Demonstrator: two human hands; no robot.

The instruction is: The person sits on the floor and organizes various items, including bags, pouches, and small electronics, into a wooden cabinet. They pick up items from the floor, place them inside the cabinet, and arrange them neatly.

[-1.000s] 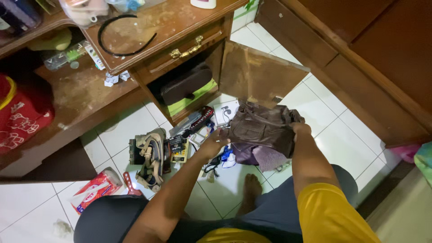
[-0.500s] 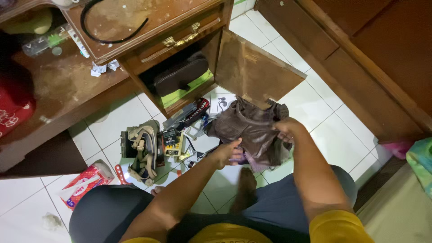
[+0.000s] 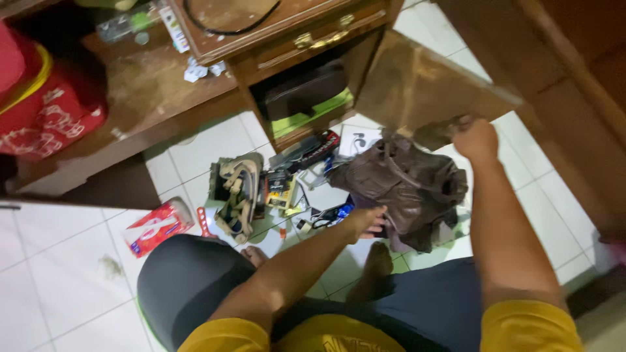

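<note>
Two hands work on the brown bag (image 3: 404, 186), lying on the tiled floor (image 3: 208, 146) before the open cabinet door (image 3: 424, 85): right hand (image 3: 475, 138) grips its strap, left hand (image 3: 366, 221) touches its lower edge, fingers loose.

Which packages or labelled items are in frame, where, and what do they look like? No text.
Tissue pack: floor, lower left; soft rectangle, red and white.
White card: floor by the cabinet door; flat, white with a dark drawing.
Dark box: floor before the cabinet; long, black with red end.
Small carton: floor beside the sandals; yellow and black.
Red bag: left shelf; white print.
</note>
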